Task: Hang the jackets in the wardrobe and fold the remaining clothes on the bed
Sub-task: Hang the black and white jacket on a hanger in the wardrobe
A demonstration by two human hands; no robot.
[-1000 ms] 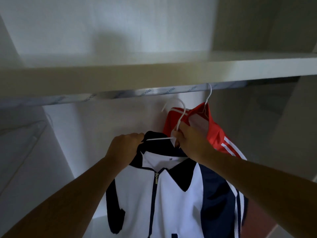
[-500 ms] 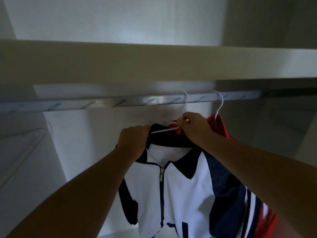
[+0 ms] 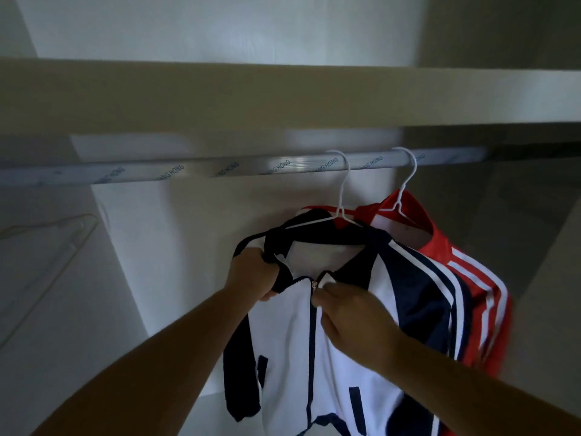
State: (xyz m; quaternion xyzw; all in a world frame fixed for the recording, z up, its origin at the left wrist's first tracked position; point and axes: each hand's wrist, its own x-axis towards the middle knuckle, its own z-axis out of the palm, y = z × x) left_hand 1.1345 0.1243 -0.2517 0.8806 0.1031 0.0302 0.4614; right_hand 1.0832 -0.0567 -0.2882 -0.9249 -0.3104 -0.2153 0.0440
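Our white and navy zip jacket [image 3: 345, 357] hangs on a thin white wire hanger [image 3: 341, 212], hooked over the shiny silver wardrobe rail [image 3: 220, 171], just beside the red jacket with white stripes [image 3: 471, 278]. Our left hand [image 3: 254, 275] grips the dark collar [image 3: 314, 237], fingers [image 3: 265, 269] curled round it. Our right hand [image 3: 352, 316] pinches the cloth by the top of the zip [image 3: 312, 286]. If we tug down too hard, we think the thin hanger could bend or hop off the rail. The collar looks bunched on the left side, so the jacket might slide off the hanger when we let go. A bump could also knock the red jacket
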